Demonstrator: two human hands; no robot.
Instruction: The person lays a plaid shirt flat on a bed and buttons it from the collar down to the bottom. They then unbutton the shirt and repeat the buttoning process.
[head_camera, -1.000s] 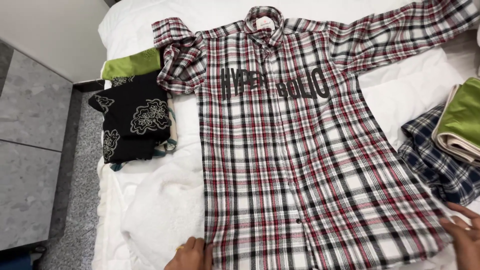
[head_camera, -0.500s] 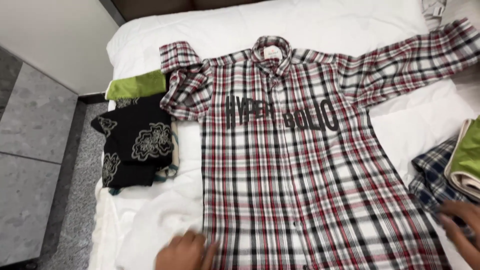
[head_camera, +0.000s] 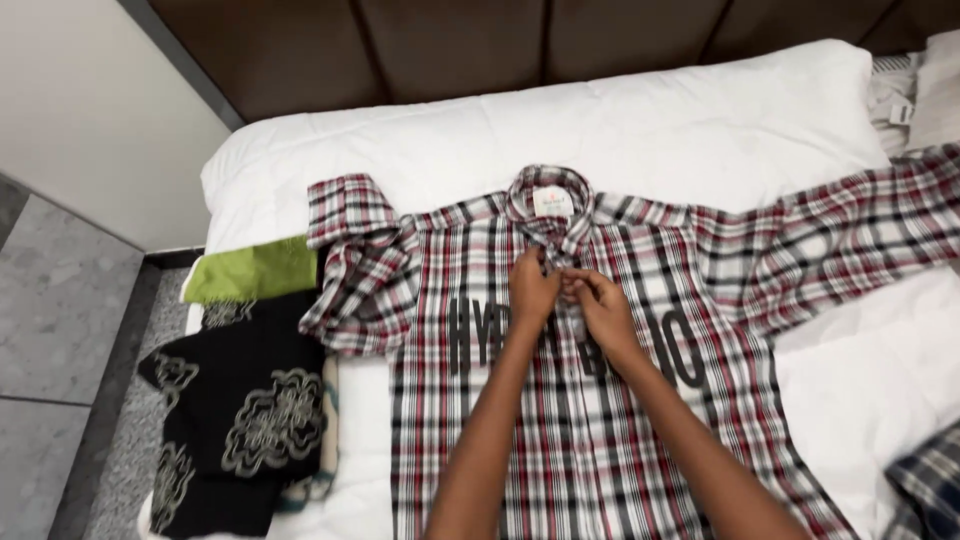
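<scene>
A red, white and black plaid shirt (head_camera: 640, 430) with dark lettering across the chest lies face up on a white bed (head_camera: 560, 140). Its left sleeve is bunched up, its right sleeve stretched out toward the right edge. My left hand (head_camera: 532, 290) and my right hand (head_camera: 598, 303) meet just below the collar (head_camera: 548, 203). Both pinch the shirt's front placket there, fingers closed on the fabric. My forearms reach up over the shirt's lower half and hide part of the lettering.
A black garment with a pale floral pattern (head_camera: 240, 420) and a green folded cloth (head_camera: 255, 270) lie at the bed's left edge. A dark blue plaid cloth (head_camera: 930, 490) shows at the lower right. A brown headboard (head_camera: 520, 45) and grey tiled floor (head_camera: 60, 330) border the bed.
Both hands have moved from the shirt's bottom hem up to the collar area and closed on the placket. The view has shifted toward the head of the bed.
</scene>
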